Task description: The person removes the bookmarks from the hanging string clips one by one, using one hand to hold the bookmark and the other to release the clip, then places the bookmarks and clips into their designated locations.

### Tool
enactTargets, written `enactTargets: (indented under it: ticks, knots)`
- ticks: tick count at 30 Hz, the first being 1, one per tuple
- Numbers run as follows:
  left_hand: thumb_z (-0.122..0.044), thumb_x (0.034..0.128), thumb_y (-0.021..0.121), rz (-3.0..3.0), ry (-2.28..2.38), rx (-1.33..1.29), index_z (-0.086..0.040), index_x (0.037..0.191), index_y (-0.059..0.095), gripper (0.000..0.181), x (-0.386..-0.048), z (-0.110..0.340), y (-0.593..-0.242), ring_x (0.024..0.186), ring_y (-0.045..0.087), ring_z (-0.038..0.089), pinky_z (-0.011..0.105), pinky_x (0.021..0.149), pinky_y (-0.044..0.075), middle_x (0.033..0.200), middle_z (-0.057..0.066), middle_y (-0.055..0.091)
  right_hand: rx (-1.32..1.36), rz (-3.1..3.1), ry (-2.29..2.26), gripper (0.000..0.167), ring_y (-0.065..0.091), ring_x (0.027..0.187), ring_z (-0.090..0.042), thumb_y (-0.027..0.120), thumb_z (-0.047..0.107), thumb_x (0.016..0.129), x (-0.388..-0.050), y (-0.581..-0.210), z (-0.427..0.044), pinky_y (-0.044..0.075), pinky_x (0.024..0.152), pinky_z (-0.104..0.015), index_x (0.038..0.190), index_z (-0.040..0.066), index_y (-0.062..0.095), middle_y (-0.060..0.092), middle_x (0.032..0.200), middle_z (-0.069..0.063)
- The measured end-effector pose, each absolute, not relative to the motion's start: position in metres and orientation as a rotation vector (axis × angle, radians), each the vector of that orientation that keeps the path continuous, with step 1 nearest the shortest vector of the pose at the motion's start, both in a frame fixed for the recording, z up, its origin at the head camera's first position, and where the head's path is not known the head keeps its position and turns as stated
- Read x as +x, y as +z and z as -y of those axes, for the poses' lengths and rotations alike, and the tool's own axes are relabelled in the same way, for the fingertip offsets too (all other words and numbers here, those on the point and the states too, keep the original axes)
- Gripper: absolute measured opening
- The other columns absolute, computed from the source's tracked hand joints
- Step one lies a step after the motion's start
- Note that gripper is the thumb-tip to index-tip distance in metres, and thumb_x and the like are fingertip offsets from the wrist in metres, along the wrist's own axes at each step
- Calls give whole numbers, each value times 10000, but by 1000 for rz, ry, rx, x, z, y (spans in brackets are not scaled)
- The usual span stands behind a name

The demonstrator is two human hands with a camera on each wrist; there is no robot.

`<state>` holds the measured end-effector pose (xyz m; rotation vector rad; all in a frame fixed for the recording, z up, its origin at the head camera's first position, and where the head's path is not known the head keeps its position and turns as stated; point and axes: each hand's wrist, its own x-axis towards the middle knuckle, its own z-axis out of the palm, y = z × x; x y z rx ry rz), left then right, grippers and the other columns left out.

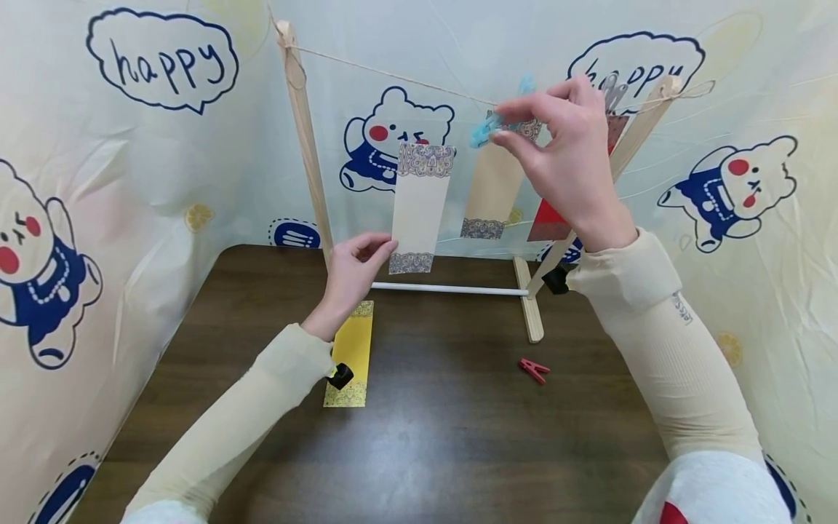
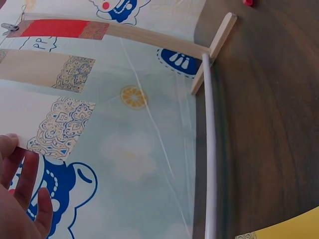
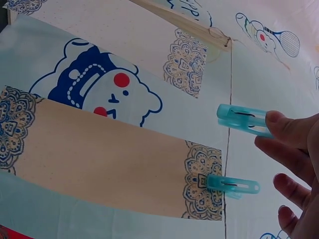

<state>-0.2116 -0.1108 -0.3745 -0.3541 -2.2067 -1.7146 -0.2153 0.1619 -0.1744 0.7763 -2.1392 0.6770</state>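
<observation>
Presently, left hand (image 1: 350,273): thumb and finger pinch the white card (image 1: 419,211) at its lower left edge.
Right hand (image 1: 572,149): thumb and finger pinch a blue clip (image 1: 484,131) at the string (image 1: 393,75).
White card: held off the worktop (image 1: 445,451), toward its back edge; long axis near upright, leaning slightly right.
Top edge: left of the blue clip, a little below it, apart from the string; the left hand is nearer the card, the right nearer the string.
String: carries the tan card (image 1: 494,185) by a second blue clip (image 3: 234,184); red card (image 2: 57,28) at its right end.
Worktop: yellow card (image 1: 353,349) on the left half, long axis front to back; red clip (image 1: 534,370) on the right.
Containers: none seen.
</observation>
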Motion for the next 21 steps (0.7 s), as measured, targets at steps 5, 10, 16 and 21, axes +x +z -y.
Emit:
enactTargets:
  ticks: [5,10,16,21]
  knots:
    - [-228,1001,729,2194,-1709,-367,-58,1140,787,227,-208,112,-377,905,630,184,250,791,532,1081,101,767,779,2155,681,304,380,1007,-73,826,196,899,-211,-180,-164,248,1043,-319,1165,52,789,777,1029,-106]
    - [-230,997,734,2189,-1702,-362,-61,1137,789,227,-202,114,-377,908,632,176,240,794,535,1081,96,768,810,2145,672,315,444,1026,-301,833,186,894,-208,-185,-167,248,991,-354,1167,36,783,783,1052,-121]
    - [-234,986,750,2206,-1687,-336,-67,1115,798,217,-196,117,-381,941,602,164,289,820,513,1057,90,753,787,2180,696,315,432,1002,-271,836,172,892,-204,-194,-173,270,961,-373,1172,35,783,766,1034,-133]
    - [-242,987,747,2228,-1708,-303,-64,1123,797,229,-189,119,-385,946,602,155,252,802,527,1054,91,740,749,2236,746,337,400,995,-137,831,189,896,-199,-201,-177,288,918,-381,1204,63,780,772,1061,-111]
